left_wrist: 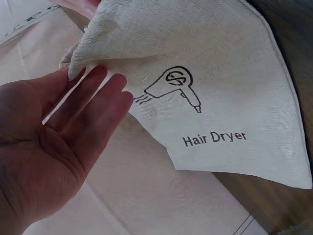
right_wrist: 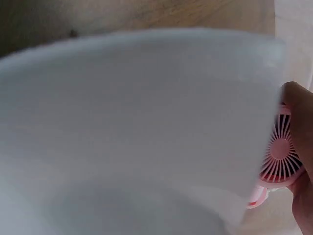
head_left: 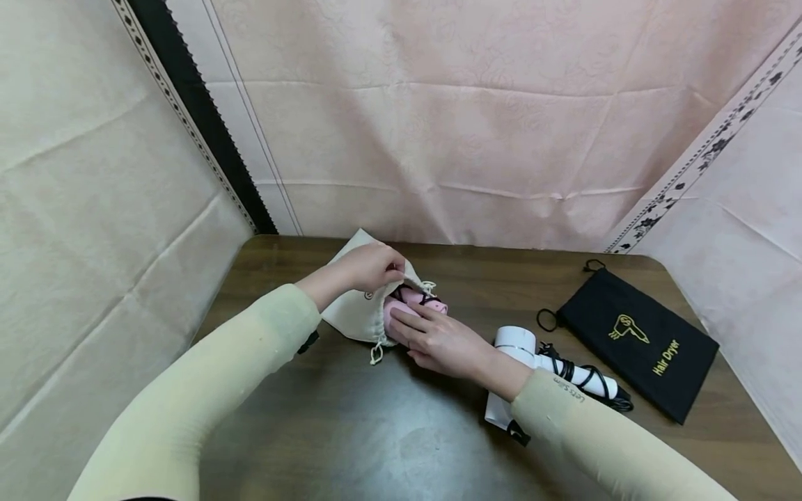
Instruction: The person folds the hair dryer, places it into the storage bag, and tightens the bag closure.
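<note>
A cream drawstring bag (head_left: 354,316) lies tilted near the table's back edge, with "Hair Dryer" printed on it. My left hand (head_left: 374,267) pinches the rim of its mouth between thumb and forefinger; in the left wrist view the other fingers of that hand (left_wrist: 63,142) stretch out beside the cloth. Partly inside the mouth is a pink hair dryer (head_left: 401,316), a dark cord by its handle. Over its body my right hand (head_left: 447,344) holds it with fingers and thumb. In the right wrist view the pink dryer's round grille (right_wrist: 279,149) shows against that hand (right_wrist: 303,142).
A white hair dryer (head_left: 516,341) with a black cord wound round its handle lies under my right forearm. Right of it is a black drawstring pouch (head_left: 639,341). A blurred white surface (right_wrist: 137,127) fills most of the right wrist view. Cloth curtains (head_left: 438,139) surround the wooden table (head_left: 351,431).
</note>
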A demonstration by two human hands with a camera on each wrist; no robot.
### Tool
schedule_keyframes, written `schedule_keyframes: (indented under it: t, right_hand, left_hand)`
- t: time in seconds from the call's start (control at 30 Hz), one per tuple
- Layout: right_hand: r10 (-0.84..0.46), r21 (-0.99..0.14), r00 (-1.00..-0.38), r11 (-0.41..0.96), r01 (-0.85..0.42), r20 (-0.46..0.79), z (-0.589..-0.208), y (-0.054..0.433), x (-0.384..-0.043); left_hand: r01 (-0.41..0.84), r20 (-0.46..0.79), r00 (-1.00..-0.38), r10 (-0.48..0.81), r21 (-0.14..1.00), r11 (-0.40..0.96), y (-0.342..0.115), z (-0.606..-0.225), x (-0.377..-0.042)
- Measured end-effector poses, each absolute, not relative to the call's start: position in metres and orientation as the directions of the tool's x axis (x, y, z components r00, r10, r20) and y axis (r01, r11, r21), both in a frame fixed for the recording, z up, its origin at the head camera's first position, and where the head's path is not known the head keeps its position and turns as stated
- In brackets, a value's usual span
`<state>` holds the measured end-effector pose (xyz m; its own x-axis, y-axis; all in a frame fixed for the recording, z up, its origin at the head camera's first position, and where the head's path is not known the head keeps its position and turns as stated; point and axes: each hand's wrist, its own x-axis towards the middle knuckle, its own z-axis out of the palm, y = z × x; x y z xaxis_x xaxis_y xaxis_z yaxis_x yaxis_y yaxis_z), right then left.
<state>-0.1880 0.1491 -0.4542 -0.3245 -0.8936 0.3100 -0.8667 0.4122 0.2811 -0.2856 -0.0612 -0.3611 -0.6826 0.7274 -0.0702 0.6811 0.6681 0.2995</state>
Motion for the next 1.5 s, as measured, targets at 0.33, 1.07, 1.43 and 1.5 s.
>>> schedule_keyframes:
  t: [0.33,1.07,1.43,1.5]
  right_hand:
    - [-0.902,0.178,-0.360,0.405,-0.897,0.238,-0.450,0.154,-0.176]
    - [-0.731,0.009,-0.649,0.665,-0.747,0.211,-0.443,0.166,-0.133]
    - [-0.726,0.031,-0.646,0.670,-0.741,0.236,-0.449,0.164,-0.143]
    - [-0.728,0.030,-0.641,0.666,-0.745,0.244,-0.449,0.166,-0.146]
  left_hand:
    - [0.632,-0.112,-0.687,0.718,0.395,0.667,-0.064,-0.370,-0.287]
    - [0.399,-0.223,-0.745,0.628,0.606,0.688,-0.071,-0.382,-0.288]
    - [0.364,-0.242,-0.749,0.617,0.627,0.688,-0.065,-0.382,-0.289]
    - [0.367,-0.240,-0.750,0.616,0.624,0.690,-0.064,-0.383,-0.289]
